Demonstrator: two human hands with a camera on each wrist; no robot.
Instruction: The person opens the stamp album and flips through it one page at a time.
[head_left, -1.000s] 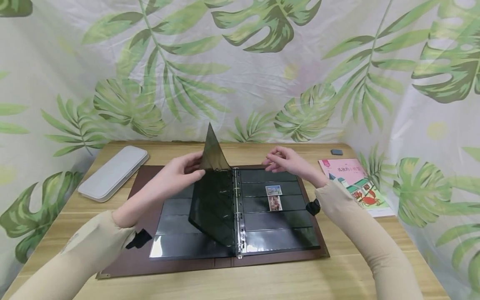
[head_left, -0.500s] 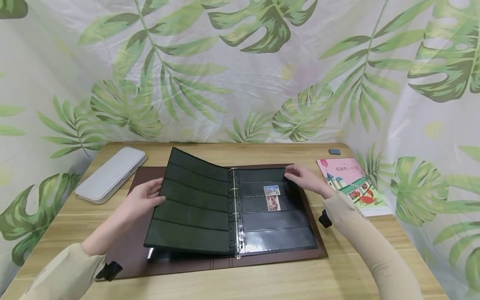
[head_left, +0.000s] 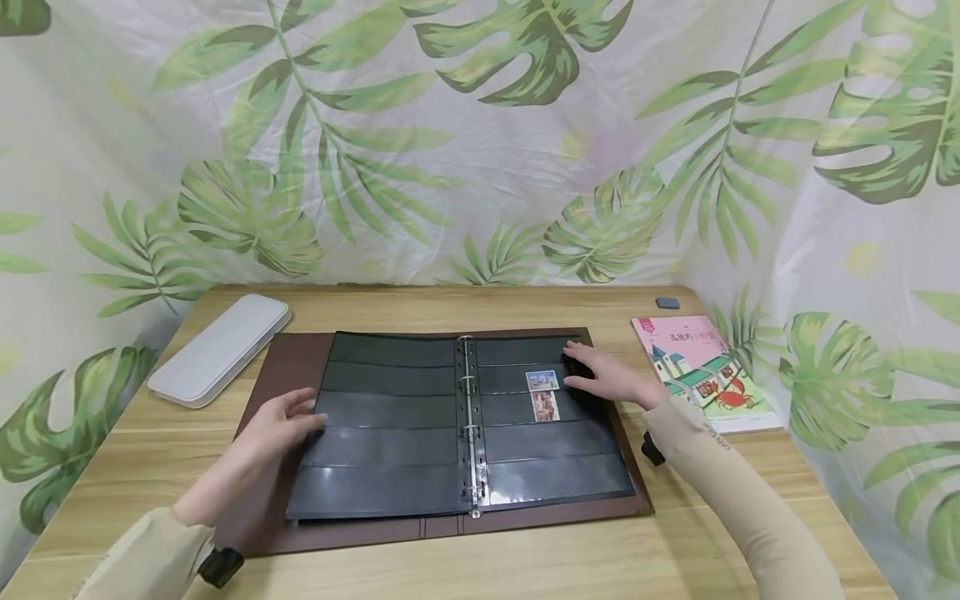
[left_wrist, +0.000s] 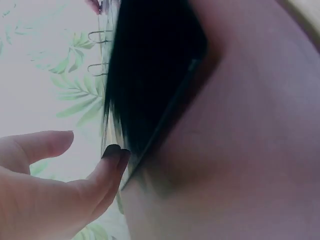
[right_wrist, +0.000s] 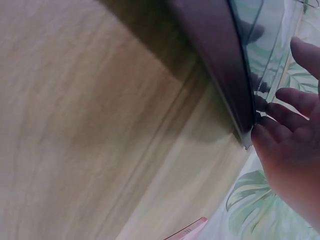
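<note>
A brown ring-binder stamp album [head_left: 292,354] lies spread open on the table. Its black left page [head_left: 390,408] and right page [head_left: 555,446] have clear strip pockets and meet at metal rings [head_left: 470,432]. Two small stamps, a bluish stamp [head_left: 542,381] above a reddish stamp [head_left: 545,406], sit in the right page. My left hand [head_left: 277,427] is at the outer edge of the left page, fingers loosely bent and thumb apart, gripping nothing. My right hand [head_left: 611,375] has its fingertips on the upper outer part of the right page; in the right wrist view its fingers are relaxed.
A pale grey case [head_left: 221,346] lies at the back left of the wooden table [head_left: 390,567]. To the right is a pink picture book [head_left: 705,367] with a red crab, and behind it a small blue-grey block [head_left: 667,303]. A leaf-patterned cloth [head_left: 480,167] hangs behind.
The raised page has been turned over to the left and now lies flat. My left hand has moved left and down and let go of it. My right hand has come down onto the right page.
</note>
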